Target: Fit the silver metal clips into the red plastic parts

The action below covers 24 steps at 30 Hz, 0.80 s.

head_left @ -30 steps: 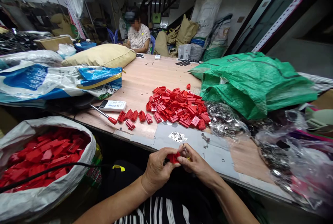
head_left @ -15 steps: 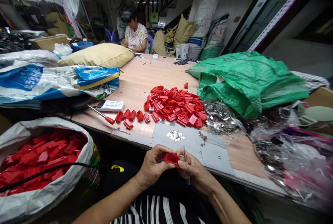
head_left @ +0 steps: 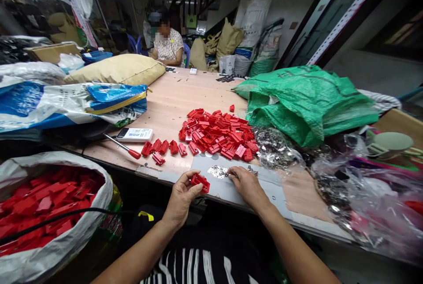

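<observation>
My left hand grips a small red plastic part just over the table's near edge. My right hand reaches onto the grey sheet, its fingertips pinched at a little heap of small shiny metal pieces; what they hold is too small to name. A pile of the same red parts lies beyond on the wooden table, with a short row of red parts to its left.
A white sack full of red parts stands at my lower left, a black cable across it. A red-handled screwdriver and a white remote lie left of the row. Green bag, clear bags of metal bits. Another person sits at the far end.
My hands have separated. The right hand has left the red part and reached forward to the metal pieces; the left hand has lifted the red part toward the table edge.
</observation>
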Each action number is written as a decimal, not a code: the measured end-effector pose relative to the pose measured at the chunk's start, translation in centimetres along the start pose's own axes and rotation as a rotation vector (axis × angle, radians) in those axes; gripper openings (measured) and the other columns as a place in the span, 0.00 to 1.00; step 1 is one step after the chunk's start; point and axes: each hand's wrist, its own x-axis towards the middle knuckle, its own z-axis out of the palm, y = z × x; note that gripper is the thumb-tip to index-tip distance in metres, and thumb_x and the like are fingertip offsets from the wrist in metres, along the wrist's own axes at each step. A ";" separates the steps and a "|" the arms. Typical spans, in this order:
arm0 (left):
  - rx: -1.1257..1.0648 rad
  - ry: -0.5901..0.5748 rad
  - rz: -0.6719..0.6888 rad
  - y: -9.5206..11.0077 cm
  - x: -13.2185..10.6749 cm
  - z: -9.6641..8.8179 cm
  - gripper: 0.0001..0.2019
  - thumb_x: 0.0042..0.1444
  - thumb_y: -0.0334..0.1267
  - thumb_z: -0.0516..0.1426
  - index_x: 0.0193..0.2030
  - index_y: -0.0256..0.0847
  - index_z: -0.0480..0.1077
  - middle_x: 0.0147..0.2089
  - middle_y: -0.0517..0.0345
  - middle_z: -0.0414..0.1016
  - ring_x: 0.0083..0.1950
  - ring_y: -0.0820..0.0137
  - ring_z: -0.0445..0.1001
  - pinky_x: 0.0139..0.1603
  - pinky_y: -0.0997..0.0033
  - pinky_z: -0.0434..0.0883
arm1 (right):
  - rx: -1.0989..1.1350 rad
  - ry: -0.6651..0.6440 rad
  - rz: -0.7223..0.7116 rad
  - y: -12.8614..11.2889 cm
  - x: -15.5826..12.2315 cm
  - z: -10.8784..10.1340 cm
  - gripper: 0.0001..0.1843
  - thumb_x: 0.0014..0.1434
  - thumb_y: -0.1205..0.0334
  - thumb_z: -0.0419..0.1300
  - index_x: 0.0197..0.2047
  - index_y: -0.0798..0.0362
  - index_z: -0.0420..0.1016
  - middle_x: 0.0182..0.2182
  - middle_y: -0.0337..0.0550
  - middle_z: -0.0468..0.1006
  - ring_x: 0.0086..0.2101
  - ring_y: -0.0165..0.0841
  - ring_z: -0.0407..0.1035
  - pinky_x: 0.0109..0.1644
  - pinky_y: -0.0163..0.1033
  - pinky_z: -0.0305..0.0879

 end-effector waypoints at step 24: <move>-0.139 -0.046 -0.097 0.4 0.0 0.8 0.21 0.48 0.35 0.66 0.51 0.42 0.73 0.39 0.57 0.75 0.39 0.72 0.74 0.45 0.69 0.70 | 0.647 -0.052 -0.109 -6.4 -2.6 -0.4 0.05 0.61 0.61 0.55 0.33 0.51 0.68 0.25 0.35 0.68 0.24 0.27 0.61 0.29 0.32 0.59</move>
